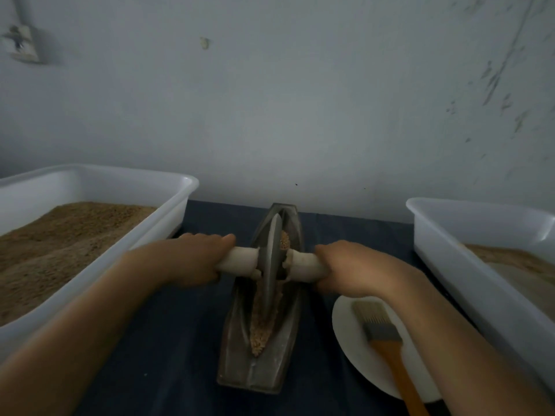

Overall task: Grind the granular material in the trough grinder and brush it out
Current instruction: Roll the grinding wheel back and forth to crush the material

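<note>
Both hands, left (192,259) and right (348,268), grip the handle (240,261) of the grinding wheel (270,265). The wheel stands upright in the trough grinder (234,349) mid-worktop, among tan grain (261,331). A brush (381,331) lies on the plate (348,325) beside it.

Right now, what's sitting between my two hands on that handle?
In the head view, the grinding wheel stands between the left hand and the right hand, upright in the trough, with granular material beneath it.

Dim, flat light on my feed, bluish cast. The pale grey wall (300,100) is brightest at centre. Soft shadows. Near forearms blurred; wide-angle bending at left and right edges.
</note>
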`<state>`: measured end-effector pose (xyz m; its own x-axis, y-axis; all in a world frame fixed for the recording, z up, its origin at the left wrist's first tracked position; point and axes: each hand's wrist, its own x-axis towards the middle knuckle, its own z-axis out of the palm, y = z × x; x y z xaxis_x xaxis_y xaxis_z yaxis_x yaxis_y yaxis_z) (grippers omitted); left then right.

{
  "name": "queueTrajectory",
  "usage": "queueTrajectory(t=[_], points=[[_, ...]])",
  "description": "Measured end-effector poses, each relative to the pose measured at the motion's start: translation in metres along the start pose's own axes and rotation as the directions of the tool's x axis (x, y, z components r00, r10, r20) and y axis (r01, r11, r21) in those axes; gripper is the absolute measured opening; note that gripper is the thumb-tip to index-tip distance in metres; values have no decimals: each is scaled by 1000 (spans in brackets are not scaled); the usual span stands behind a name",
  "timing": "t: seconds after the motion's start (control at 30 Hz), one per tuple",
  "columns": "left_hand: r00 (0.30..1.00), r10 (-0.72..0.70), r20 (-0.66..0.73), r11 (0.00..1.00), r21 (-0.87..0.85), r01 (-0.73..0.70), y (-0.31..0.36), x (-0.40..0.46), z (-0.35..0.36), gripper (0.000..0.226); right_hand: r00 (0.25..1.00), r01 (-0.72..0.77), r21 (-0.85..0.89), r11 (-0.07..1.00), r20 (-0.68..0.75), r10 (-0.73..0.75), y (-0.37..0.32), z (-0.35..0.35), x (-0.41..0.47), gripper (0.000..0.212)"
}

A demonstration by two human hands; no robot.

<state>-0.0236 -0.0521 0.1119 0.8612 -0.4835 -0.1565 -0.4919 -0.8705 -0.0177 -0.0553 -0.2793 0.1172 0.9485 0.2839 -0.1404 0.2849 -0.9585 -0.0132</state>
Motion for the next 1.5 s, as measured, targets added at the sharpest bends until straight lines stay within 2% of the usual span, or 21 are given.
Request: queueTrajectory(t=[0.07, 0.13, 0.27, 0.37, 0.5, 0.63, 0.73, 0.87, 1.03, 1.13, 1.23, 1.37, 1.43, 1.5], points=[[990, 33, 134, 997, -68, -24, -1, -10, -8, 34, 994, 25, 38, 999, 107, -29, -4, -7, -10, 27], [978, 58, 202, 995, -93, -40, -2, -16, -13, 33, 987, 43, 35, 998, 156, -48, -7, -11, -17, 28], [984, 51, 171, 991, -131, -29, -4, -12, -8, 31, 991, 38, 17, 999, 129, -40, -7, -9, -12, 28], [998, 32, 62, 992, -120, -24, -5, -1, -1, 29, 1000, 23, -14, 1000, 4, -23, -1, -1, 1, 26], [985, -23, -172, 999, 20, 27, -7, 18, 10, 25, 964, 7, -102, 995, -262, -33, 16, 17, 21, 24], [900, -42, -435, 985, 133, 110, -7, 37, 25, 32, 877, -46, -180, 983, -478, -46, 23, 31, 34, 30], [858, -20, -513, 985, 136, 104, -6, 39, 29, 32, 863, -59, -169, 984, -505, -35, 24, 33, 36, 29], [914, -22, -406, 987, 139, 85, -7, 31, 24, 36, 922, -23, -133, 991, -387, -30, 19, 26, 27, 25], [996, -4, -92, 998, 57, 9, 0, 6, 3, 36, 998, -11, -41, 999, -65, 8, 5, 5, 7, 26], [992, 27, 124, 999, -50, -21, 3, -11, -11, 33, 993, 39, 22, 999, 106, -42, -2, -8, -10, 23], [970, 53, 237, 994, -110, -28, 1, -20, -17, 30, 984, 65, 24, 998, 165, -69, -7, -15, -21, 22], [977, 42, 209, 986, -164, -7, -1, -14, -12, 28, 992, 40, 36, 999, 122, -45, -5, -11, -11, 27], [993, 13, 121, 990, -143, 5, -3, -4, -6, 29, 999, 26, 17, 1000, 43, -26, -1, -4, -1, 26], [999, -27, -26, 998, -61, 25, -6, 10, 2, 30, 994, 19, -47, 999, -108, -24, 7, 6, 10, 21]])
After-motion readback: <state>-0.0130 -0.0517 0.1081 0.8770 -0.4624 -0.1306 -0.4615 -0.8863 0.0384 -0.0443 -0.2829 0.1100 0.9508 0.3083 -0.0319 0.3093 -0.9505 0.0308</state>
